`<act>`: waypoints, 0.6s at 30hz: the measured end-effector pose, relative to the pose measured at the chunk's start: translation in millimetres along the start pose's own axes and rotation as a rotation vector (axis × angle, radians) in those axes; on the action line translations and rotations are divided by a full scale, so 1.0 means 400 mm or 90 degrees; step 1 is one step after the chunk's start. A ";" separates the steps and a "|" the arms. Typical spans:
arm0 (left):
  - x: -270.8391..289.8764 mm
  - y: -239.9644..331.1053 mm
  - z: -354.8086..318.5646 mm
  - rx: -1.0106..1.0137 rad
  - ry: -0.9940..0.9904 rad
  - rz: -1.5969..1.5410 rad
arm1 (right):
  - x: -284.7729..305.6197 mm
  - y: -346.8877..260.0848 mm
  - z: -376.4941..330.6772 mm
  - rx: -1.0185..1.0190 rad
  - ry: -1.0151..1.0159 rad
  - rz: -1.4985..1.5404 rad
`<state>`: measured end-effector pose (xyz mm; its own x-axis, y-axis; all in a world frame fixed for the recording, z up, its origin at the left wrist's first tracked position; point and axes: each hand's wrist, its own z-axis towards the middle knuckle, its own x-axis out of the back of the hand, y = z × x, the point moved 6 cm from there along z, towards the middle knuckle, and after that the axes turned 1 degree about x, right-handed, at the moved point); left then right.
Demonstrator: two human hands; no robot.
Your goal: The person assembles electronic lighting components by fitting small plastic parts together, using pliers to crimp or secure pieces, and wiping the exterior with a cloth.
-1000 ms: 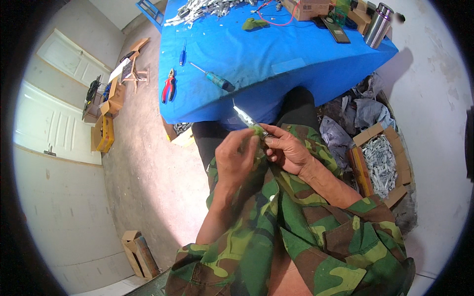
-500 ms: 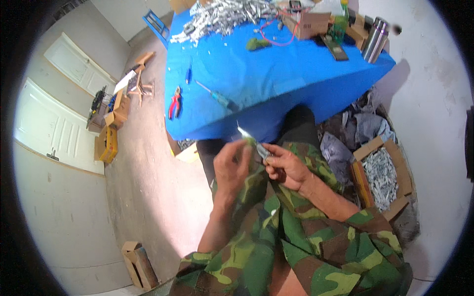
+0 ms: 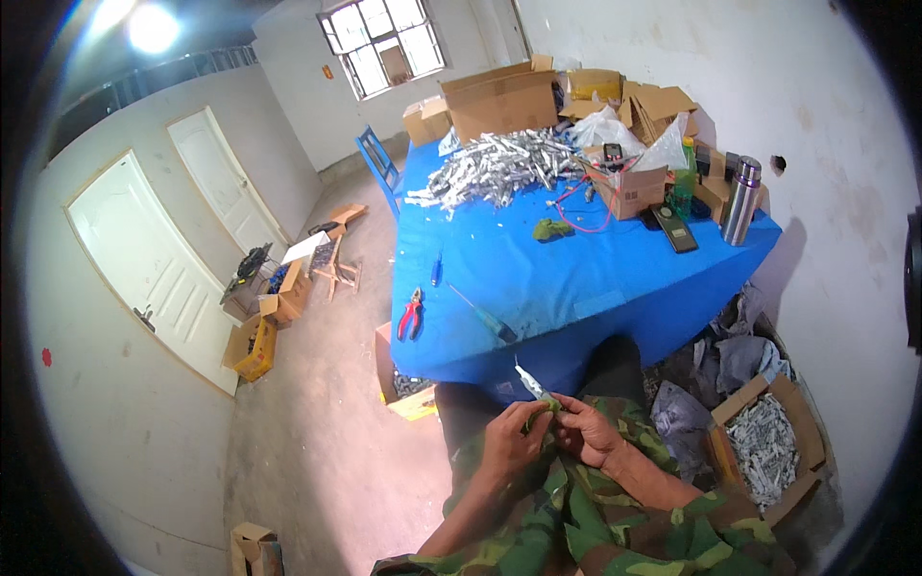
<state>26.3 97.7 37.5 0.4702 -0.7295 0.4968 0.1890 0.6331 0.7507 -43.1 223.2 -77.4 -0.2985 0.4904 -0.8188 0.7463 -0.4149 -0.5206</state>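
Observation:
Over my lap, just off the table's front edge, I hold a slim white-and-grey pen-shaped piece (image 3: 530,382) with a thin wire-like tip pointing up and away. My right hand (image 3: 588,432) is closed around its lower end, which the fingers mostly hide. My left hand (image 3: 514,440) is closed beside it, pinching a small green cloth (image 3: 551,404) against the piece. On the blue-covered table (image 3: 576,278) ahead lie a screwdriver (image 3: 488,317) with a dark teal handle, red-handled pliers (image 3: 411,315) and a small blue screwdriver (image 3: 437,269).
A heap of similar white-and-silver pieces (image 3: 499,168) covers the table's far side. A green rag (image 3: 553,229), phone (image 3: 678,230), steel flask (image 3: 740,202) and green bottle (image 3: 684,182) stand or lie rightward. On the floor at right, a carton (image 3: 802,437) holds more pieces.
My view has tilted upward, so the window and far boxes show. My hands are closer together, and the left hand, blurred before, is now steady with the green cloth on the piece.

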 end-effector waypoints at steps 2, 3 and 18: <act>0.021 -0.009 0.014 0.004 0.024 0.006 | -0.008 0.001 -0.004 -0.003 -0.004 0.012; 0.033 -0.011 0.019 0.002 0.041 0.016 | -0.005 0.000 -0.003 -0.003 -0.011 0.013; 0.000 -0.028 0.020 -0.020 0.027 -0.017 | -0.006 -0.013 -0.004 0.025 -0.010 0.002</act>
<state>17.2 88.4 32.6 0.5014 -0.7344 0.4575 0.2278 0.6222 0.7490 -45.4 225.6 -72.2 -0.3056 0.4779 -0.8235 0.7227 -0.4466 -0.5274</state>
